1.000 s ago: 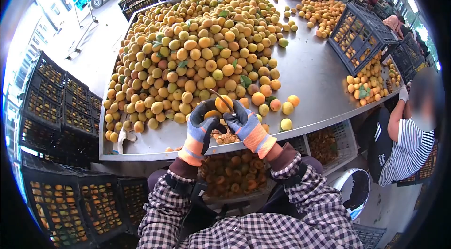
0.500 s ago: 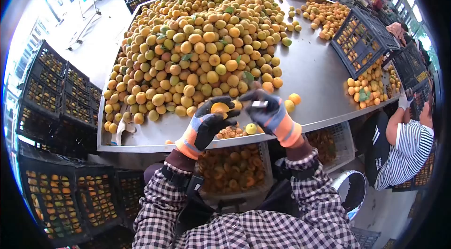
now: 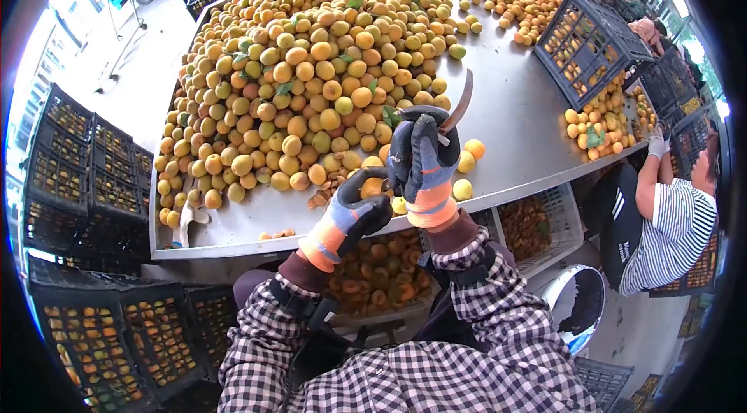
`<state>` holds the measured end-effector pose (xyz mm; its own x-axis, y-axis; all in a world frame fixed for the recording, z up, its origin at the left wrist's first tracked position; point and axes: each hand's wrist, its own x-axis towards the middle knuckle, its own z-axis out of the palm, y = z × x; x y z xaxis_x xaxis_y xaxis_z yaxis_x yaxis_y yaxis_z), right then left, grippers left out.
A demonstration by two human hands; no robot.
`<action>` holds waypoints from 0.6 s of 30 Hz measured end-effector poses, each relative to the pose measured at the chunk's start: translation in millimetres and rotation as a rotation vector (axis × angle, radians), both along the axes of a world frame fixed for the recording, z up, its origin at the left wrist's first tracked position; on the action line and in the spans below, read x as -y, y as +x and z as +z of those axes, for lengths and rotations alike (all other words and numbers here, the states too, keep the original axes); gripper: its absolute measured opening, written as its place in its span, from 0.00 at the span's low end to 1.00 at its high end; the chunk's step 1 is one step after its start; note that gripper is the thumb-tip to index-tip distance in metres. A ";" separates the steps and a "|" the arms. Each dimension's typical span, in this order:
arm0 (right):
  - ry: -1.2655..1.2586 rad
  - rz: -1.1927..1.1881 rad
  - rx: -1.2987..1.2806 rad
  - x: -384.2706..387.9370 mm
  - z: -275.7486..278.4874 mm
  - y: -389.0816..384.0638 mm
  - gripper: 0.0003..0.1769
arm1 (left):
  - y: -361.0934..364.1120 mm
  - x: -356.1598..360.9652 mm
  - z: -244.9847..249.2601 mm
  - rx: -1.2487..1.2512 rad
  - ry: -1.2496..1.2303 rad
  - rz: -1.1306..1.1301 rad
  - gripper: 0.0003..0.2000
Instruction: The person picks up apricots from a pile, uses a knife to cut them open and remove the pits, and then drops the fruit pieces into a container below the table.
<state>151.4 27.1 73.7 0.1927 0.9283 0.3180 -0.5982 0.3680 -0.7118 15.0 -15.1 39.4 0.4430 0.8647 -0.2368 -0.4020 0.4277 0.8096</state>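
Note:
My left hand (image 3: 354, 207), in a black, blue and orange glove, is closed around an orange-yellow fruit (image 3: 372, 187) near the table's front edge. Right beside it, my right hand (image 3: 426, 164) is gloved the same way and closed on a small curved knife (image 3: 461, 101), whose blade points up and away. The fingers of both hands come close together. Beyond them a large heap of apricot-like fruits (image 3: 296, 86) covers the left and middle of the metal table (image 3: 506, 125). Loose fruits (image 3: 462, 189) lie just right of my right hand.
Below the table edge stand a crate of split fruits (image 3: 381, 277) and another crate (image 3: 537, 230). A tipped black crate (image 3: 595, 47) rests on the table at right. Stacked crates (image 3: 66, 172) stand at left. A person in a striped shirt (image 3: 677, 218) sits at right, near a white bucket (image 3: 576, 304).
My right hand has moved left and up, close to my left hand, and the knife blade now shows clearly. The whole view has shifted slightly.

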 end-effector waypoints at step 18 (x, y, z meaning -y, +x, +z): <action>-0.354 -0.019 -0.236 -26.4 -17.1 -2.9 0.17 | 6.0 -16.1 -50.1 -0.454 0.556 0.161 0.14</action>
